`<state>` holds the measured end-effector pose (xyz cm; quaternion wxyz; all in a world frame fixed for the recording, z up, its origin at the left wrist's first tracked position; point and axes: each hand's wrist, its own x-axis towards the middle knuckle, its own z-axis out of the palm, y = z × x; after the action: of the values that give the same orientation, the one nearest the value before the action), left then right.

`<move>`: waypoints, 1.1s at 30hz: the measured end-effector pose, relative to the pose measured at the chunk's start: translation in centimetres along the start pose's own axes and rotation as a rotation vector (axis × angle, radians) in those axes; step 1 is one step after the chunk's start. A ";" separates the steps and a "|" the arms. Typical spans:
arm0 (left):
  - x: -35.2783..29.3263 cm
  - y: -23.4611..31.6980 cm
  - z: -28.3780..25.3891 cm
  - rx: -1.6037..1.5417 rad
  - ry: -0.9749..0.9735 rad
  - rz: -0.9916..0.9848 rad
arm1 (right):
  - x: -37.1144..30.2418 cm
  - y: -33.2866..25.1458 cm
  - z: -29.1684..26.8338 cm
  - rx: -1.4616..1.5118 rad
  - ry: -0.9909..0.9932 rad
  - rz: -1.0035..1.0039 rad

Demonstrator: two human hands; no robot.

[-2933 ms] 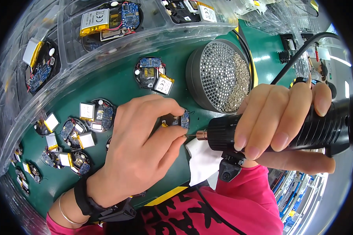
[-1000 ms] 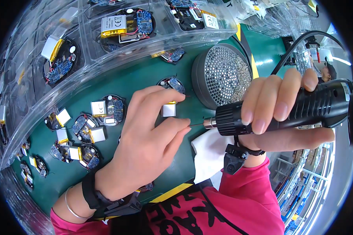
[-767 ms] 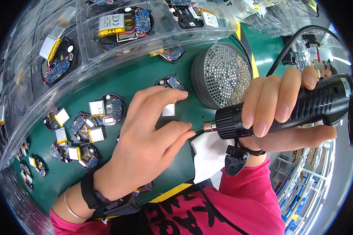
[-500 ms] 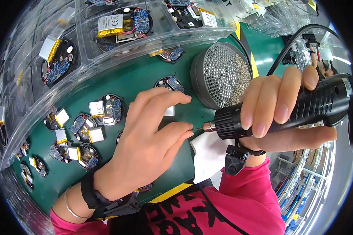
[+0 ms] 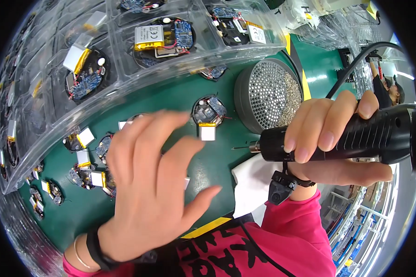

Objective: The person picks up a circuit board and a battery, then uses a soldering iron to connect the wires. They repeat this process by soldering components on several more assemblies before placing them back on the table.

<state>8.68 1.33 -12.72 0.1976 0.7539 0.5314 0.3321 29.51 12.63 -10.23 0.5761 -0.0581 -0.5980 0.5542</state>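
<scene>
our right hand (image 5: 330,134) has a closed grip on the black corded soldering iron (image 5: 351,138), tip above the green worktop (image 5: 171,97). our left hand (image 5: 148,184) hovers spread, holding nothing, over small round circuit boards (image 5: 208,113); we judge the hot tip could graze its fingers.

Work surface is a green mat (image 5: 171,97) covering the bench, with a yellow stripe (image 5: 207,228) along its near edge. Lying directly on it: one round circuit board with a small white-and-yellow battery pack (image 5: 208,115) near the centre; just to its right, a round grey perforated dish (image 5: 269,94); a cluster of similar round boards with battery packs (image 5: 90,157) at the left, some touching one another; a white cloth (image 5: 252,184) at the near edge. A clear plastic compartment tray (image 5: 125,60) sits over the far and left part of the mat, each compartment holding a board with its battery.
</scene>
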 end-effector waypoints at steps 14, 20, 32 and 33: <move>-1.9 0.2 2.1 0.147 -0.222 0.044 | 0.2 0.0 -0.2 -0.003 0.038 0.016; 0.9 -0.5 2.7 -0.047 -0.144 0.087 | 0.1 0.2 0.5 0.005 0.013 -0.014; 1.4 -0.3 3.0 0.060 -0.077 0.207 | 1.0 -0.9 -1.3 -0.160 -0.453 0.038; 1.4 -0.4 3.0 0.078 -0.072 0.211 | 0.9 -0.7 -1.0 -0.159 -0.454 0.039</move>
<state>10.84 2.90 -14.66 0.1511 0.8242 0.4539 0.3030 30.35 13.54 -9.44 0.4098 0.0112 -0.7525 0.5155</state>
